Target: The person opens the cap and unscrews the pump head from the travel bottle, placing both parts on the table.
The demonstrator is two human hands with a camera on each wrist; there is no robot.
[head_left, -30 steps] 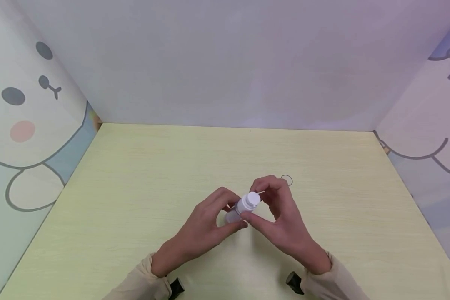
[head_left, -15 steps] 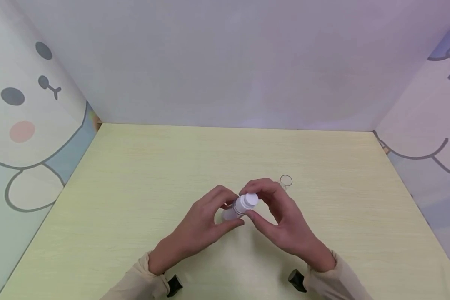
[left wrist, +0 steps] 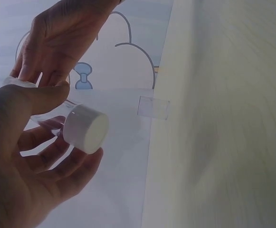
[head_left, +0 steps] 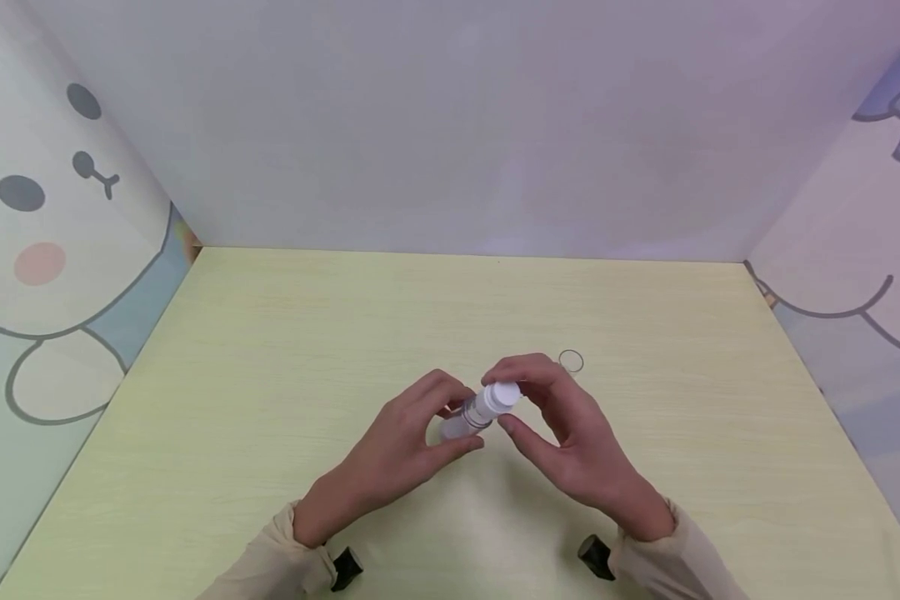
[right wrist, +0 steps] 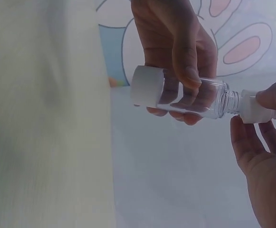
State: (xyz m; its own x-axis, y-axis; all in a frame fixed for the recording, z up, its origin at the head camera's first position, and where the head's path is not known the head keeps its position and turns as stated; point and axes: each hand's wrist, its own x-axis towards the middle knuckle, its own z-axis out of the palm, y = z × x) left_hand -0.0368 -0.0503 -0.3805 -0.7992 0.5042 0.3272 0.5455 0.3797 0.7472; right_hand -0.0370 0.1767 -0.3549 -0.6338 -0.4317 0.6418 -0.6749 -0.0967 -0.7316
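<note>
My left hand [head_left: 401,442] grips the body of a small clear bottle [right wrist: 187,99], thumb on one side and fingers on the other. The bottle is tilted above the table, its neck toward my right hand. A broad white base [left wrist: 85,128] closes the lower end. At the other end my right hand [head_left: 570,437] pinches a white cap [right wrist: 254,107] between thumb and fingers. Screw threads [right wrist: 232,101] show between the bottle's shoulder and the cap.
A small clear cylinder [left wrist: 154,108] stands on the pale wooden table [head_left: 307,333] beyond the right hand; from above only its thin round rim [head_left: 571,361] shows. Walls with cartoon prints flank the table, and a plain wall [head_left: 457,125] rises behind. Dark cameras [head_left: 596,557] sit at both wrists.
Both hands and the bottle have shifted slightly left. My right fingers have re-gripped around the cap, turning over it, and the thumb has moved away from the bottle's shoulder.
</note>
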